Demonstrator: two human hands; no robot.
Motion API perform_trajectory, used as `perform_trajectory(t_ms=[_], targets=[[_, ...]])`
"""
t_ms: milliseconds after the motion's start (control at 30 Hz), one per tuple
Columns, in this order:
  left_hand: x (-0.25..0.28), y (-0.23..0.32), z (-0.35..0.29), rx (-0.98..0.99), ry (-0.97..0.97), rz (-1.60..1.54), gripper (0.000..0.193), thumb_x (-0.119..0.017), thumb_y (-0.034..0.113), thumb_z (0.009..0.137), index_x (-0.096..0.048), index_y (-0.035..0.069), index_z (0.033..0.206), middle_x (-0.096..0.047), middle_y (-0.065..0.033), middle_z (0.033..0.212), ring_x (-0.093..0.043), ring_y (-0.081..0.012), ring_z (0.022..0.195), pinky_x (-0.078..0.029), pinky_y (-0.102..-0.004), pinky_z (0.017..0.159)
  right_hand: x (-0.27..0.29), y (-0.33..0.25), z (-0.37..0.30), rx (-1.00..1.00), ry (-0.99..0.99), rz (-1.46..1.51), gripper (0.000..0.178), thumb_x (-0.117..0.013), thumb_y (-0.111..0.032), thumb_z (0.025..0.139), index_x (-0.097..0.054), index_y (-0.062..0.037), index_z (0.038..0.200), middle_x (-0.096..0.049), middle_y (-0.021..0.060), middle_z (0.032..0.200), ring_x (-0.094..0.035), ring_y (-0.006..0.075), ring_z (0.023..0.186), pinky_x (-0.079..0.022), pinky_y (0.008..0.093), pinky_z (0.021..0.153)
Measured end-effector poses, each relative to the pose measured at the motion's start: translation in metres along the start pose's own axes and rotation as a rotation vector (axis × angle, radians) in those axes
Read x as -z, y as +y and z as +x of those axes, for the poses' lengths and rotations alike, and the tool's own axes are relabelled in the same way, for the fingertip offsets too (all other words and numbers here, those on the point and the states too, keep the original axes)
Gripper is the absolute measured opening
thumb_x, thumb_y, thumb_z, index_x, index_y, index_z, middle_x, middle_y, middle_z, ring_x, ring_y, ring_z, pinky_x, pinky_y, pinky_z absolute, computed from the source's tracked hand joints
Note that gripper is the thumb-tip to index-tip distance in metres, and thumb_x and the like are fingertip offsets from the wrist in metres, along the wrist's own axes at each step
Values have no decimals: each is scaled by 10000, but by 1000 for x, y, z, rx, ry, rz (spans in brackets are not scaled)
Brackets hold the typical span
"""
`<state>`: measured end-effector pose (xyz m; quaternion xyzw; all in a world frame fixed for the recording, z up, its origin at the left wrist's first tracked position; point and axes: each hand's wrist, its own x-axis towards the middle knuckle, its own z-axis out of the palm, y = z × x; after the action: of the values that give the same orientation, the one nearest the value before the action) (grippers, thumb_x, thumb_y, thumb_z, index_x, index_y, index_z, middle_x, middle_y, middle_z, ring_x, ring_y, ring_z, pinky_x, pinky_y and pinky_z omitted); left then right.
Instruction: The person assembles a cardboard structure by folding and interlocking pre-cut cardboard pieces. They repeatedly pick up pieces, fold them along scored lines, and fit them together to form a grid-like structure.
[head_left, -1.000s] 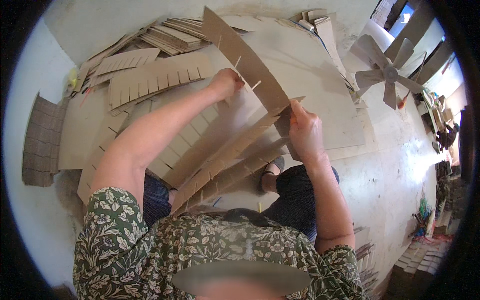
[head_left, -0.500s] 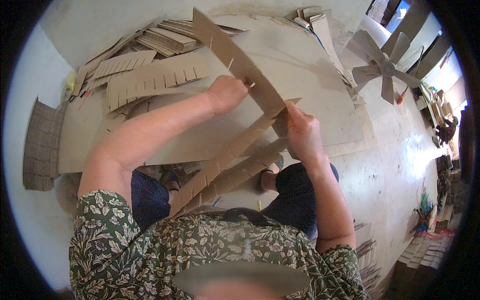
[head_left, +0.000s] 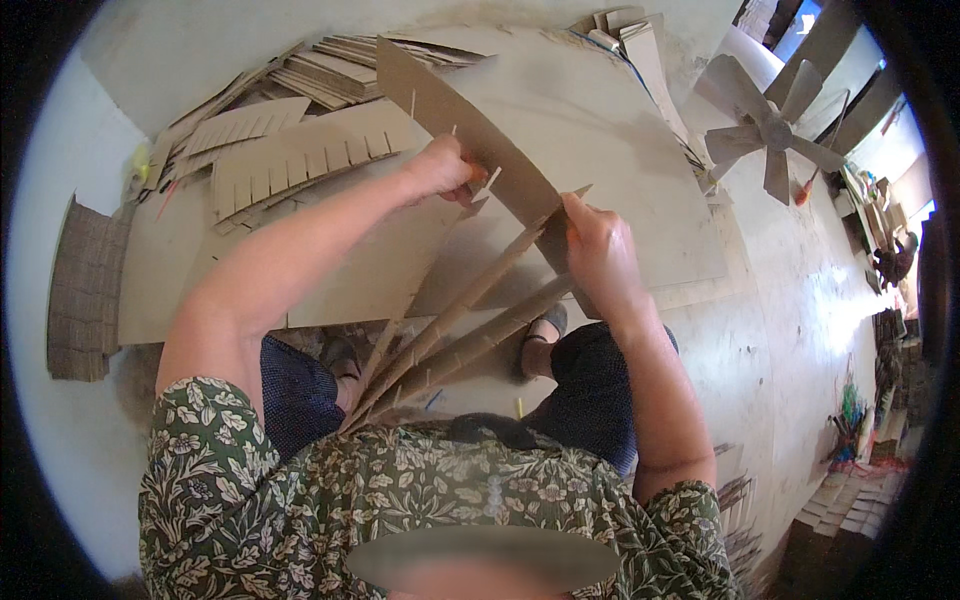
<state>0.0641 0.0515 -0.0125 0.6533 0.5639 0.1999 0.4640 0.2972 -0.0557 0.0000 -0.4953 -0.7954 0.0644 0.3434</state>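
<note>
A long slotted cardboard strip (head_left: 500,150) is held up in front of me, slanting from upper left to lower right. My left hand (head_left: 442,168) is closed at its near side, where the end of a thinner cross strip (head_left: 440,250) shows just below the fingers. My right hand (head_left: 602,245) grips the long strip lower down, thumb near its upper edge. Two more slotted cross strips, one upper (head_left: 480,285) and one lower (head_left: 490,340), run from the long strip down toward my lap. My fingertips are partly hidden.
Slotted cardboard pieces (head_left: 310,160) lie stacked at the far left of a large board (head_left: 640,210). Bundled cardboard (head_left: 85,290) leans by the left wall. A fan (head_left: 775,132) stands at right. My feet are below the board's near edge.
My left hand has shifted a little left, and a third cross strip now shows below it. The long strip's far end has come slightly nearer. My right hand has barely moved.
</note>
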Motion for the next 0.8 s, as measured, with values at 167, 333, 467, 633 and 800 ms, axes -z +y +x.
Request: perform_trajectory(t_ms=[167,333,467,633,800], targets=[[-3,9,-4,-89,-77,50,259,-637,244,890,-646,-14,918,-641,-69,753,-632,-122,623,-503,-261,553,-2,0,-2,-29,-41,-1,276,-504,51,764,-604,-15,1013,-590,235,752,-596,415,717,-473,446,616],[3,12,-13,-95,-26,-203,362,-651,379,873,-667,20,916,-640,-50,765,-627,-113,700,-501,-272,651,-14,11,0,-84,-111,-41,234,-503,10,789,-607,-22,997,-604,255,774,-609,424,749,-490,459,636],[30,-23,-11,-253,199,308,426,-636,388,858,-631,-10,1011,-643,-75,946,-626,-183,883,-478,-350,816,1,5,11,-117,-60,-116,113,-488,-59,819,-577,-62,888,-606,250,740,-602,451,731,-490,526,624],[63,-117,-22,-123,547,1293,474,-634,200,805,-524,38,1237,-383,-132,1401,-437,-298,1237,-459,-451,872,-21,23,19,-197,-190,-235,152,-488,-54,814,-585,-65,931,-611,251,759,-609,445,760,-492,522,652],[87,-143,-23,54,555,1481,539,-585,98,805,-418,33,1314,-311,-192,1411,-411,-335,1233,-473,-489,849,-17,16,14,-211,-162,-238,173,-498,-45,810,-584,-50,960,-616,255,779,-610,442,774,-492,514,657]])
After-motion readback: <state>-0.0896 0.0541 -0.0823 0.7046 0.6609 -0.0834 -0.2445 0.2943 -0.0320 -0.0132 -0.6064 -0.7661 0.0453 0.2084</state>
